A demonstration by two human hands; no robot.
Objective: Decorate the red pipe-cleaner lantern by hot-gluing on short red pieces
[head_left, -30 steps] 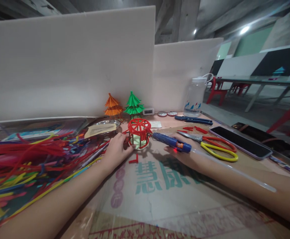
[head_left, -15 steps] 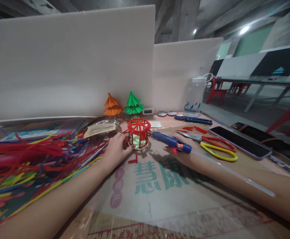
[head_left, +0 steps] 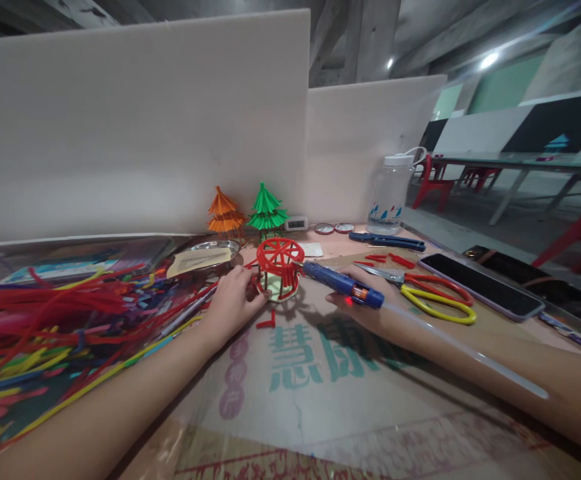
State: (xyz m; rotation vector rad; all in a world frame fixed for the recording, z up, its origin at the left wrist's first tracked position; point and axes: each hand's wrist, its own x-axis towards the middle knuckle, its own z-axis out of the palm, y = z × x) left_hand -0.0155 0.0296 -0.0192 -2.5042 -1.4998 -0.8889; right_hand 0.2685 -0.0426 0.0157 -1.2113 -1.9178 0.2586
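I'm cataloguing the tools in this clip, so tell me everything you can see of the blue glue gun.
The blue glue gun has a slim, plastic-looking body with an orange patch toward the rear and a red light glowing underneath. The right hand holds it aslant, nose up and toward picture left. A translucent stick trails from its back across the view of the right forearm. Its tip is at the red frame; contact is unclear. Its handle is hidden.

Premises appear to be a craft workroom. Evidence: loose coloured pipe cleaners [head_left: 60, 297], scissors [head_left: 395, 275] and a glue gun [head_left: 338, 280] at a worktop [head_left: 343, 247] screened by white boards [head_left: 140, 133]; beyond, bare overhead beams [head_left: 453, 50], a long table [head_left: 495, 159] and red chairs [head_left: 580, 230].
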